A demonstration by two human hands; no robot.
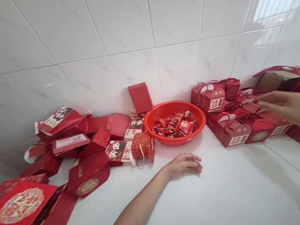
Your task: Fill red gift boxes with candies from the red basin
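Observation:
My left hand [184, 165] rests on the white counter in front of the red plastic basket [153, 134], with loosely curled fingers a little apart and nothing in them. Wrapped red candies [172, 126] lie inside the basket. On the right, my right hand [287, 108] hovers over the rows of red gift boxes [252, 107], fingers stretched out and apparently holding nothing; its fingertips are near the box tops, and contact is hard to make out. One nearby gift box [232, 130] stands upright with a ribbon on top.
Many red boxes, some with panda pictures [116, 150], are heaped on the left. A plain red box [140, 98] leans against the tiled wall [124, 26] behind the basket. Brown boxes with red ribbons [279, 77] stand at the far right.

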